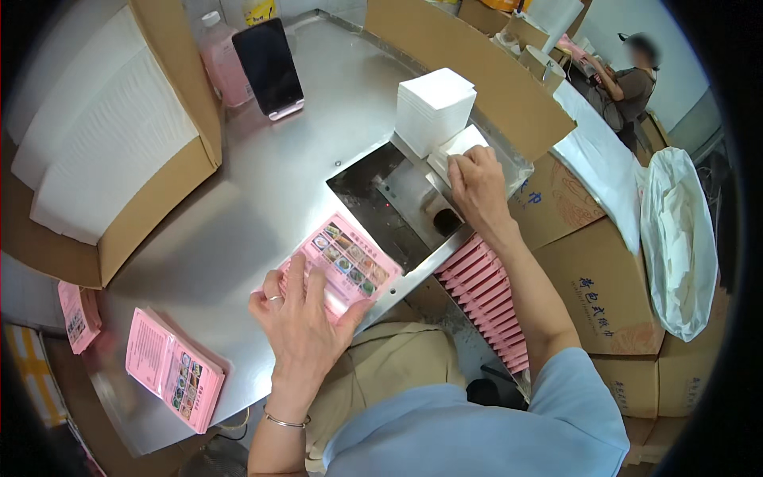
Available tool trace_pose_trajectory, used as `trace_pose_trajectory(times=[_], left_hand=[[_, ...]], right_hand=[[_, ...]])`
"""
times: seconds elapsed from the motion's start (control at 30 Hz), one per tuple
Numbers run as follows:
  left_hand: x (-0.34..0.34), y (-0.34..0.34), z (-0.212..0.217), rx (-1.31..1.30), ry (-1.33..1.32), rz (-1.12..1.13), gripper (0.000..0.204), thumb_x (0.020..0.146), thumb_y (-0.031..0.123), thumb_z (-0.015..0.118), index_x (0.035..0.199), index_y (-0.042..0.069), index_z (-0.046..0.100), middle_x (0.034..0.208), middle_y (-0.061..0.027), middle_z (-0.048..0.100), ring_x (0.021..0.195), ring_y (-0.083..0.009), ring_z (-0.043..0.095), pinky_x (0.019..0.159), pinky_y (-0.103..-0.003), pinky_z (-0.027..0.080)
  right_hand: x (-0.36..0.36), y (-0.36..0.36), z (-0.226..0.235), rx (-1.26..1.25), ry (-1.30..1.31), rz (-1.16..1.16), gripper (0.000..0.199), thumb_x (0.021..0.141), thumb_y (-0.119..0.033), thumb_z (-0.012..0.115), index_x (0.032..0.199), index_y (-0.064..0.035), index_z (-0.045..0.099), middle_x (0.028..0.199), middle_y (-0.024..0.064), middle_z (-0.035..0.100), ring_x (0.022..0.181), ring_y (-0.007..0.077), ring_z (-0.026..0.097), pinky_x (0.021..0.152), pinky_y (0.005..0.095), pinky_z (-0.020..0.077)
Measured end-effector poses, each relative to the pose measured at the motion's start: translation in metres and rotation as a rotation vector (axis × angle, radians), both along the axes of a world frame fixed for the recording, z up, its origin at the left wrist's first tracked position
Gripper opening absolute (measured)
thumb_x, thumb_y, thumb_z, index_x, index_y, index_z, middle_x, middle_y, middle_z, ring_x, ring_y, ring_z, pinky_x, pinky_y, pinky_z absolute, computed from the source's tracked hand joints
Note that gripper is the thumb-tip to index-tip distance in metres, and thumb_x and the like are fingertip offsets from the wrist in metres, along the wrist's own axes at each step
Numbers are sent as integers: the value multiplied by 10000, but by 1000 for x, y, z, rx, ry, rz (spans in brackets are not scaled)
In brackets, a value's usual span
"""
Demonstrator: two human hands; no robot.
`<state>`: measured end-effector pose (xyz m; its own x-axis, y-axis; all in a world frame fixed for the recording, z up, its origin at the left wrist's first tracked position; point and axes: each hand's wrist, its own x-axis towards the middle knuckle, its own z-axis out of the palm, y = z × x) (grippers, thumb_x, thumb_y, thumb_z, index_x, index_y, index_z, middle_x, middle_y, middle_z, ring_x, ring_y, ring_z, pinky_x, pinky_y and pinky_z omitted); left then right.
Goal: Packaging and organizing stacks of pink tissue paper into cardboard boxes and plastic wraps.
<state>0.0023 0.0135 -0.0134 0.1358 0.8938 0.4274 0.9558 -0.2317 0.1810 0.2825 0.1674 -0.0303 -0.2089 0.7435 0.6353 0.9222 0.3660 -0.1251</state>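
Note:
My left hand (pixel 308 318) lies spread on a pink printed packet (pixel 350 262) with small food pictures, fingers apart on top and thumb along its near edge. The packet rests on the metal tabletop beside a rectangular cutout (pixel 373 191). A ring and a bracelet are on this hand and wrist. Farther right, my right hand (pixel 479 183) is closed, fingers curled at the near edge of a low stack of white paper napkins (pixel 463 141). Its fingertips are partly hidden. Just behind stands a taller stack of white napkins (pixel 433 99).
Piles of pink packets (pixel 175 370) lie at the table's left. An open carton (pixel 159 191) holds white paper; a phone (pixel 269 67) stands beside a pink bottle (pixel 222 60). A row of pink packets (pixel 485 302) sits below right. Cartons (pixel 596 290) and a person (pixel 636 83) are to the right.

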Motion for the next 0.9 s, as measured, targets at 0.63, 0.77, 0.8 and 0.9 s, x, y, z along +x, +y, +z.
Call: trace_pose_trajectory(times=[0.63,0.77,0.8,0.9], left_hand=[[10,-9,10,-163,-264,-116,841,721,137,761,1482,57,411,972,-169,525,891,-322,538,762,-426,432],[-15,-29,10,-218,-384,-181,643,794,87,727,1396,42,505,896,-127,551,830,-298,553,734,-405,442],[-18,-35,5,-154,-404,-256,579,802,89,730,1350,36,550,878,-116,560,813,-298,555,723,-407,444],[-31,-47,15,-84,-388,-251,423,779,24,697,1195,17,623,950,-133,613,876,-313,592,785,-386,482]], right_hand=[[-131,-41,-16,-282,-152,506,349,877,-167,569,1209,-58,576,1114,198,614,1101,388,580,1058,703,305],[-82,-8,-41,-548,53,232,126,858,-93,572,902,-13,658,894,212,678,852,407,669,819,494,535],[-79,0,-40,-618,-11,217,155,831,-115,600,815,4,698,758,245,678,717,397,690,700,458,562],[-85,-21,9,-597,-252,132,187,843,-157,616,765,-9,700,754,223,680,728,397,690,660,483,529]])
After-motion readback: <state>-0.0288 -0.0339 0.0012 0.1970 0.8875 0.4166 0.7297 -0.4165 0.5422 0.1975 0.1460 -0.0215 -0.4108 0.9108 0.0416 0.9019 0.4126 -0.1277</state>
